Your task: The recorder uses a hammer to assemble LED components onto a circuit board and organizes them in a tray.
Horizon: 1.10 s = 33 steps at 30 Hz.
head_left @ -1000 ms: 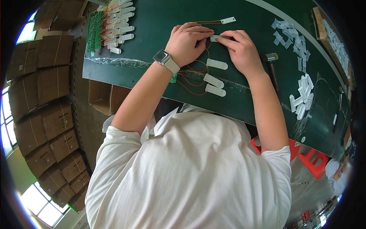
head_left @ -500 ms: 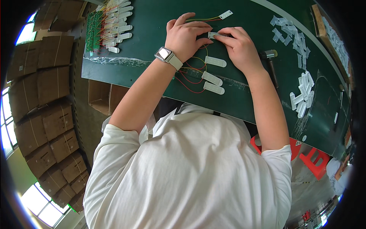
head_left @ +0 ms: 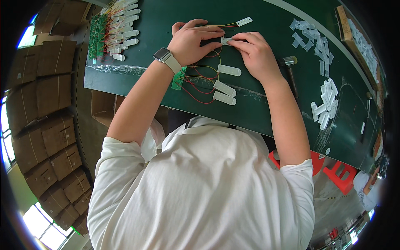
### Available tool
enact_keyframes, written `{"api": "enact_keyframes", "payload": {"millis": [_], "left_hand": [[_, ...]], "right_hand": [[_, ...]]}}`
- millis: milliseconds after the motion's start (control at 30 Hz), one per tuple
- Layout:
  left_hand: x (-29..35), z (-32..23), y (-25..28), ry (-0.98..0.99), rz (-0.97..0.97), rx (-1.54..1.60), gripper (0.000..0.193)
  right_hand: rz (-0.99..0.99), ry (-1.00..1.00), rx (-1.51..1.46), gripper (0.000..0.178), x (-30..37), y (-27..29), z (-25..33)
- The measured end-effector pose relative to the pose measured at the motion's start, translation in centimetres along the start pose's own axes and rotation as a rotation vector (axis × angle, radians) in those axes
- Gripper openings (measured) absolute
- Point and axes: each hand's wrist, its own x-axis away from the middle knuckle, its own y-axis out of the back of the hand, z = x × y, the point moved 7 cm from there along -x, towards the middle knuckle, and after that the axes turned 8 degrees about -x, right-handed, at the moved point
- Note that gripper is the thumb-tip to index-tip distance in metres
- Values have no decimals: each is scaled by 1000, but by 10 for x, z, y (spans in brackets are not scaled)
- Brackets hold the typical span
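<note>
From here I see the right hand pinching a white strip, left of the hammer. The left hand, half-curled, is farther left of it; I cannot tell its grip

The green worktop looks smooth with a dull sheen, scuffed rough along its near edge. Wired covers by that edge look like matt white plastic, strips toward the right edge like glossy translucent plastic; the shirt is matt cloth
</note>
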Motion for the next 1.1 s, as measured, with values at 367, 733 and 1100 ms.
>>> {"api": "enact_keyframes", "payload": {"millis": [367,733,1100], "left_hand": [[-5,-4,-4,18,-8,7,38],[0,-9,-8,43,-12,14,42],[1,-9,-15,125,14,-15,43]], "right_hand": [[-3,6,21,26,-1,0,2],[34,25,70,32,0,0,5],[42,2,73,37,-1,-2,5]]}}
